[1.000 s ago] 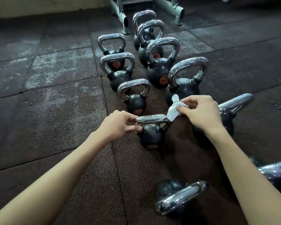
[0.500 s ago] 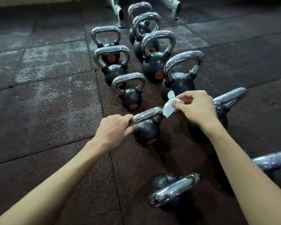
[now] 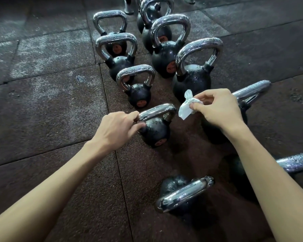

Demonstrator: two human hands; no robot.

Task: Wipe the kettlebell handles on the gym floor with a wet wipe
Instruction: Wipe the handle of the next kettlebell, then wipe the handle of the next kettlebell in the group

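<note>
Kettlebell [image 3: 156, 134] at the middle stands on the rubber gym floor [image 3: 51, 110], and the left hand [image 3: 117, 130] grips the left end of its chrome handle [image 3: 158, 110], fingers [image 3: 133, 114] curled over the bar and thumb beneath. Just beside the handle's right end hangs the crumpled white wet wipe [image 3: 187, 107], pinched between the thumb and forefinger [image 3: 205, 95] of the right hand [image 3: 219, 109], whose other fingers are curled. Behind stand two rows of other kettlebells [image 3: 191, 81], their handles beaded with droplets.
</note>
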